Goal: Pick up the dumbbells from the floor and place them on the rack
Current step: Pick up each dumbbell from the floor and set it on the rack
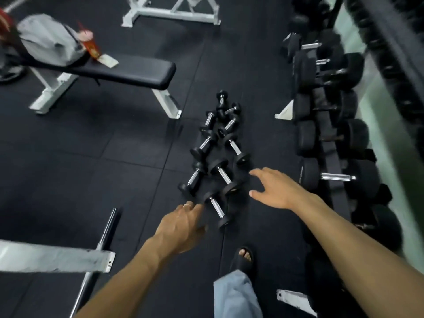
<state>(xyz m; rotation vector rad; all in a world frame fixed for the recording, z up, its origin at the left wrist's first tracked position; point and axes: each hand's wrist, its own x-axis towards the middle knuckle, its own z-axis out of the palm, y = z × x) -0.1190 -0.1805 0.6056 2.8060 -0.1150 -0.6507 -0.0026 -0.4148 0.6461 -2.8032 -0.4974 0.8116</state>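
Just beyond both open hands (pixel 183 222), small dumbbells (pixel 214 157) lie clustered on the floor.

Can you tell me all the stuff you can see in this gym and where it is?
Small black round-ended dumbbells with chrome handles: about eight, clustered on the floor, centre.
Large black dumbbells: many, on the rack, right.
Rack of black shelves on a white frame: one, along the right wall.
Black padded flat bench on white legs: one, upper left.
Grey cloth bag: one, on the bench's far end.
Red cup: one, beside the bag.
Chrome bar: one, lower left.
Black rubber tiled floor: everywhere.
Black sandal on a foot: one, bottom centre.
Left hand: open, by the nearest dumbbell.
Right hand: open, above the floor.
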